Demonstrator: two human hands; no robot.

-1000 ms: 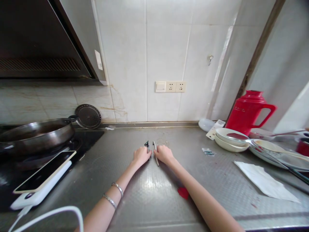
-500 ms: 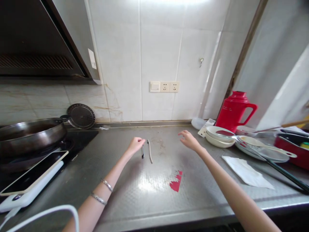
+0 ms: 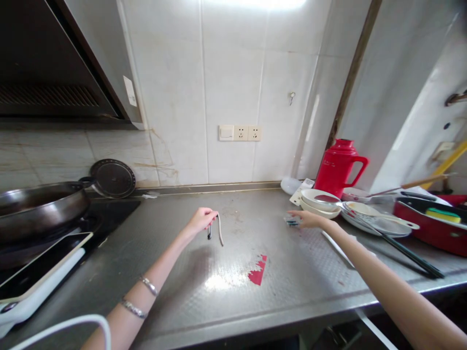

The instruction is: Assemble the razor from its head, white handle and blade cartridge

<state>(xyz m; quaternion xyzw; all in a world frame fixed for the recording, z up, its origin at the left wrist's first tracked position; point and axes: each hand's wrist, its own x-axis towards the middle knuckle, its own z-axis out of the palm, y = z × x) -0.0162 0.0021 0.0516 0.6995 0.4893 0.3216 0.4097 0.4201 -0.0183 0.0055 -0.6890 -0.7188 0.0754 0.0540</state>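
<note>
Whitish cord (image 3: 220, 231), thin, bent, sm clear pkt (image 3: 291, 222)

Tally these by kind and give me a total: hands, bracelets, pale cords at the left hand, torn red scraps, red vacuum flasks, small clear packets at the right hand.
Hands, left hand and right hand: 2
Bracelets: 2
Pale cord: 1
Torn red scrap: 1
Red vacuum flask: 1
Small clear packet: 1
Total: 8
</note>
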